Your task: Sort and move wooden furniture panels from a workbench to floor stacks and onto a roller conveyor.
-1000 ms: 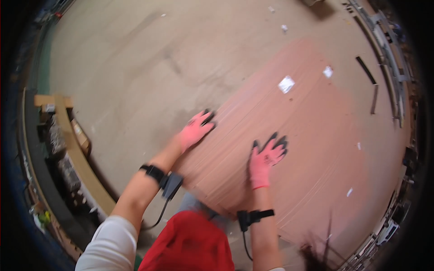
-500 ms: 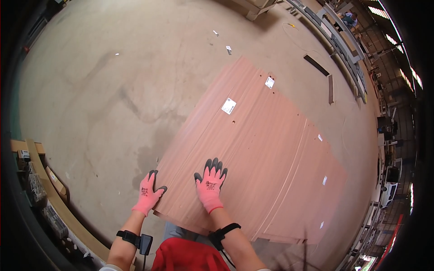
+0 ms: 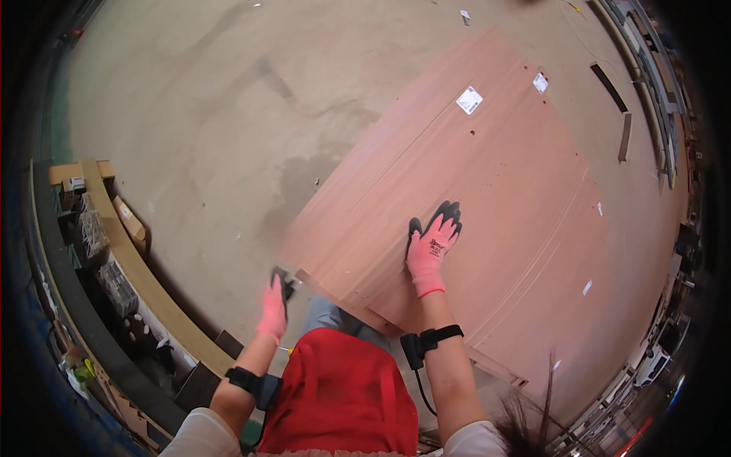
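Note:
Large reddish-brown wood-grain panels lie in front of me, with small drilled holes and seam lines along them. White labels are stuck on their surface. My right hand, in a pink glove with dark fingertips, rests on the panel with its fingers stretched out. Just off the near left corner is my left hand, gloved alike and slightly blurred. Its fingers look extended, and nothing shows in them.
A long box-like bin with wooden edges and assorted parts stands at the left. Dark strips lie on the concrete floor at the far right, near a long rack.
My left hand has come off the panel's left edge, down past its near corner. The right hand stays on the panel. The view has turned, moving the panels up and right.

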### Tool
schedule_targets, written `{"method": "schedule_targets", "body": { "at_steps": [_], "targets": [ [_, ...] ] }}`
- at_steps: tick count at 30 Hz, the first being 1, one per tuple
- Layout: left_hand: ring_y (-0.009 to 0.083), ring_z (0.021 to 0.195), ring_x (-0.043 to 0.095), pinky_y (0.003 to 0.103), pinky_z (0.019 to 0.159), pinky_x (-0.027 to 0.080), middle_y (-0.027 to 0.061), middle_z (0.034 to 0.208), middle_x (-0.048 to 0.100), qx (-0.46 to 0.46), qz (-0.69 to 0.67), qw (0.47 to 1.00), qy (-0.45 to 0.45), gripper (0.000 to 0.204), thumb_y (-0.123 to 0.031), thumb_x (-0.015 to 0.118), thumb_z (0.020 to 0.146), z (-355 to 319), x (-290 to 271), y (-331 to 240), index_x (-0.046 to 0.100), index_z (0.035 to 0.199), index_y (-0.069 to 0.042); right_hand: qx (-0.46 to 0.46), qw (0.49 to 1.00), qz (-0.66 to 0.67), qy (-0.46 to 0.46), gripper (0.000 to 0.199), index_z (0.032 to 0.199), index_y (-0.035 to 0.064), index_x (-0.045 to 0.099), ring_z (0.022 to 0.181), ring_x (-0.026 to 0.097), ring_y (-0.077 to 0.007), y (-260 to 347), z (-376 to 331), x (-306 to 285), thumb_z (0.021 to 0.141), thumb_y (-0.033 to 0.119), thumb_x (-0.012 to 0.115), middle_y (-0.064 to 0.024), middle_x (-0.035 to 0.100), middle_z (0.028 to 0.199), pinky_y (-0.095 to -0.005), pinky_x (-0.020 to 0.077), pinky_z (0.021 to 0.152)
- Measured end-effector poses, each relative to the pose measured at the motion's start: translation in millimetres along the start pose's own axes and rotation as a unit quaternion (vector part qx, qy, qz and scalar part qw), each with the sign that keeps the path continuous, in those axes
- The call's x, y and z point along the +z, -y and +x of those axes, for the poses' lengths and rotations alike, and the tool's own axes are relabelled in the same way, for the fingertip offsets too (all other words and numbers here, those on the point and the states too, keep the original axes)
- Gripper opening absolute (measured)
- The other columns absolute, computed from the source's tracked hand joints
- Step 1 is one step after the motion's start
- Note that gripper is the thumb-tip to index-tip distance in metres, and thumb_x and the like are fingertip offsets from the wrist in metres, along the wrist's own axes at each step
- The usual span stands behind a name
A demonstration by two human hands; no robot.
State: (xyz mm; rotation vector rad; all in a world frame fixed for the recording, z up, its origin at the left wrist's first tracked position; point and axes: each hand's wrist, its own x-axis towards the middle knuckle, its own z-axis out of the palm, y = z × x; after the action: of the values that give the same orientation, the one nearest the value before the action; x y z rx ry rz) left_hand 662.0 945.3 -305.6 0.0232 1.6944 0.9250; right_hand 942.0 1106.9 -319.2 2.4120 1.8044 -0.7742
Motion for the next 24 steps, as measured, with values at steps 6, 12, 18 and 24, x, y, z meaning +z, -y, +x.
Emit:
{"method": "schedule_targets", "body": {
  "at_steps": [6, 12, 18, 24],
  "targets": [
    [0.0184, 0.086, 0.063, 0.033, 0.077, 0.052, 0.0079, 0.102, 0.064, -0.12, -0.087, 0.985, 0.088, 0.037, -0.031, 0.056, 0.095, -20.4, 33.8, 47.2, 0.056, 0.119, -0.003, 0.013, 1.0, -0.001, 0.024, 0.075, 0.142, -0.0084, 0.022, 0.136, 0.017, -0.0488, 5.0, -10.9, 1.4, 0.086, 0.023, 0.061, -0.0332, 0.023, 0.145, -0.0524, 0.0092, 0.115],
    [0.0169, 0.077, 0.062, 0.031, 0.068, 0.053, 0.0051, 0.091, 0.064, -0.166, -0.101, 0.98, 0.05, 0.028, -0.028, 0.063, 0.091, -28.1, 51.9, 30.4, 0.061, 0.108, -0.006, -0.009, 1.0, 0.0, -0.014, 0.076, 0.141, -0.009, 0.026, 0.137, 0.018, -0.0481, -5.1, -9.6, 15.7, 0.086, 0.031, 0.059, -0.0334, 0.023, 0.145, -0.0535, 0.0078, 0.114],
    [0.0174, 0.079, 0.063, 0.031, 0.071, 0.055, 0.0048, 0.092, 0.061, -0.117, -0.13, 0.98, 0.092, 0.028, -0.027, 0.064, 0.09, -29.9, 58.6, 25.7, 0.058, 0.107, -0.006, -0.056, 0.998, -0.03, -0.026, 0.079, 0.141, -0.0077, 0.029, 0.136, 0.022, -0.0468, -10.3, -11.2, 13.5, 0.085, 0.039, 0.058, -0.034, 0.026, 0.144, -0.055, 0.0066, 0.113],
    [0.0227, 0.081, 0.064, 0.036, 0.071, 0.055, 0.0106, 0.099, 0.064, -0.118, -0.12, 0.984, 0.056, 0.038, -0.032, 0.061, 0.09, -33.7, 34.8, 47.3, 0.055, 0.116, -0.005, -0.069, 0.997, -0.015, -0.008, 0.079, 0.14, -0.0055, 0.032, 0.134, 0.027, -0.0458, -14.6, -43.2, 5.5, 0.083, 0.042, 0.06, -0.0335, 0.03, 0.142, -0.0538, 0.0084, 0.113]
  ]
}}
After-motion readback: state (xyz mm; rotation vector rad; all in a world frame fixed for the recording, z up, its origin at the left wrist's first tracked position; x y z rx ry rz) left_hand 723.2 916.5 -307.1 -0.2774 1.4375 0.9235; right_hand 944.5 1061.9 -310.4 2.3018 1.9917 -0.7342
